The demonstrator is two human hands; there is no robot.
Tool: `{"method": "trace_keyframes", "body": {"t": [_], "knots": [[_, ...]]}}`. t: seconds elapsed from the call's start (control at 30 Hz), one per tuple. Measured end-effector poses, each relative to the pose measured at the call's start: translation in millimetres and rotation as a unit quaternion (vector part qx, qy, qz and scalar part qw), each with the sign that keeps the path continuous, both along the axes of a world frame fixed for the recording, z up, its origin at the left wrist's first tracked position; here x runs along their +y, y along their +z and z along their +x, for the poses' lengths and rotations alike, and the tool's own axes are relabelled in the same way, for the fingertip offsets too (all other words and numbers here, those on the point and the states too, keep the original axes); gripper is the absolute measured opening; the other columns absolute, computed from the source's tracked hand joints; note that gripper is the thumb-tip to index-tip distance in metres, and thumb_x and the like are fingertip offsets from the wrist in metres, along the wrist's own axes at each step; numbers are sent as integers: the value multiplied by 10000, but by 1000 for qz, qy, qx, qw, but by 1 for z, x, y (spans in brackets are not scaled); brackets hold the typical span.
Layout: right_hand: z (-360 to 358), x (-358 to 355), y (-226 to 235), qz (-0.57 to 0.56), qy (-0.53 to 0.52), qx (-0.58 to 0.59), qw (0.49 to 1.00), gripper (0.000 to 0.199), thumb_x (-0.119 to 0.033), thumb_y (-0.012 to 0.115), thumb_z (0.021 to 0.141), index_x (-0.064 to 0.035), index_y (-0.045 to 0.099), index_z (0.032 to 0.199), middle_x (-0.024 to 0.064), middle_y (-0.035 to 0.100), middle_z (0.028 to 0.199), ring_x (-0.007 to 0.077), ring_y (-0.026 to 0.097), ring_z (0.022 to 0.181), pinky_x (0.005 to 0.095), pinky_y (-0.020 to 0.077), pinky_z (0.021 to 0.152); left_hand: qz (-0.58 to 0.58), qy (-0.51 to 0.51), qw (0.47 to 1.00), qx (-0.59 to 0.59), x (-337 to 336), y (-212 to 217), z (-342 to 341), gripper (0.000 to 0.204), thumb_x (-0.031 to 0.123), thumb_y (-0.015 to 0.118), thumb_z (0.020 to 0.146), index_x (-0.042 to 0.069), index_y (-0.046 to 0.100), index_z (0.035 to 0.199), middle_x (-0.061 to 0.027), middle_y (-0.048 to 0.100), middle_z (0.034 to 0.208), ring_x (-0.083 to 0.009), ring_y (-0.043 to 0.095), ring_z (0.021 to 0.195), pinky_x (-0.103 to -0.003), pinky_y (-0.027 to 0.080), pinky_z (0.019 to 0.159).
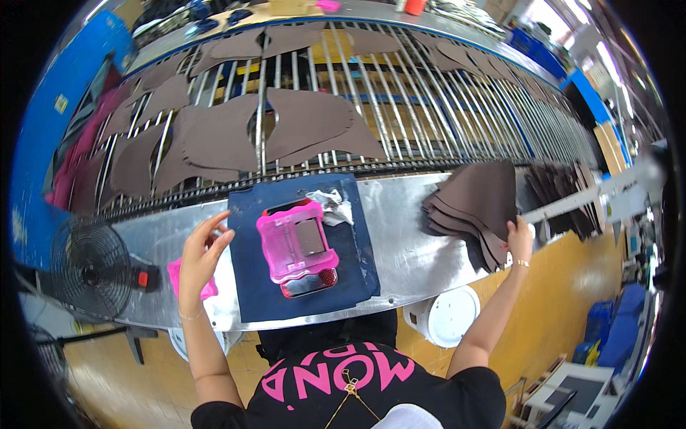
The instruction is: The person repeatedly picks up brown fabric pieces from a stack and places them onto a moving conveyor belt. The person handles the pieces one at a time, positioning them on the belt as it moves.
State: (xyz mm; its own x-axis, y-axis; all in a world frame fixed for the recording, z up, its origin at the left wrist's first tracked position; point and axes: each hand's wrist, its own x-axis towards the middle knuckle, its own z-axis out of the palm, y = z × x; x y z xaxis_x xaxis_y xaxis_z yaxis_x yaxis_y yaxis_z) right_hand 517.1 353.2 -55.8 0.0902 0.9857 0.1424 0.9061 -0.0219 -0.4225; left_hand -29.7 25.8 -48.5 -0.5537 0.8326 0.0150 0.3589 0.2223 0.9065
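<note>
Dark brown, leathery-looking: a fanned stack of cut panels (471, 193) lies toward the right on the metal worktable (400, 214), to the right of the person's middle. Layered edges splay out on its left and near sides. Long axis seems to run away from the body, its near end swinging right; the lens bends things, so I give that loosely.

Right hand (522, 239) is clearly the nearer one, at the stack's near right edge. Arm reaches out to the side and forward, elbow slightly bent, wrist above the table's edge. Fingers curl in against the panels and appear to touch; from where I stand, cannot tell whether they pinch any.

Left hand (207, 247) is well apart from the stack, with the dark blue mat (250, 300) between. Fingers spread and bent, thumb away from them, nothing held. Forearm rises nearly straight, palm side turned toward the mat's left edge. On the mat, between the hands: pink plastic frame (282, 247), crumpled silvery-white scrap (334, 207) at its upper right.
</note>
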Motion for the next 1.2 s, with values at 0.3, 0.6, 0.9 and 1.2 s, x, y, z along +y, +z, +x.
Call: {"method": "trace_keyframes", "body": {"t": [0.3, 0.6, 0.9, 1.2], "knots": [[-175, -92, 102, 90, 212, 443, 866, 298, -223, 571, 946, 1, 567, 1143, 46, 611, 811, 92, 542, 481, 195, 400, 343, 235, 5, 971, 54, 80, 43, 45, 479, 172, 694, 836, 38, 543, 1271, -61, 600, 1032, -157, 598, 895, -275, 502, 753], [-298, -125, 47, 13, 533, 352, 769, 247, -85, 695, 836, 12, 603, 1043, 131, 692, 882, 196, 665, 773, 280, 503, 693, 170, 80, 982, -35, -9, 95, -6, 182, 165, 616, 911, -8, 613, 967, -13, 585, 644, -73, 556, 488, -192, 399, 418], [-330, -144, 21, 56, 572, 295, 763, 133, -80, 762, 713, -22, 705, 818, 109, 693, 885, 283, 640, 781, 351, 488, 721, 141, 158, 976, 57, -71, 101, -14, 103, 74, 652, 870, -7, 647, 933, -9, 586, 635, -55, 542, 503, -181, 398, 458], [-246, -107, -23, 69, 509, 218, 829, 112, -2, 696, 762, -22, 696, 872, 111, 689, 856, 263, 644, 761, 334, 487, 687, -2, -1, 996, 94, -18, 64, 21, 71, 8, 640, 808, -55, 636, 840, -113, 594, 688, -180, 581, 502, -295, 442, 496]]}}
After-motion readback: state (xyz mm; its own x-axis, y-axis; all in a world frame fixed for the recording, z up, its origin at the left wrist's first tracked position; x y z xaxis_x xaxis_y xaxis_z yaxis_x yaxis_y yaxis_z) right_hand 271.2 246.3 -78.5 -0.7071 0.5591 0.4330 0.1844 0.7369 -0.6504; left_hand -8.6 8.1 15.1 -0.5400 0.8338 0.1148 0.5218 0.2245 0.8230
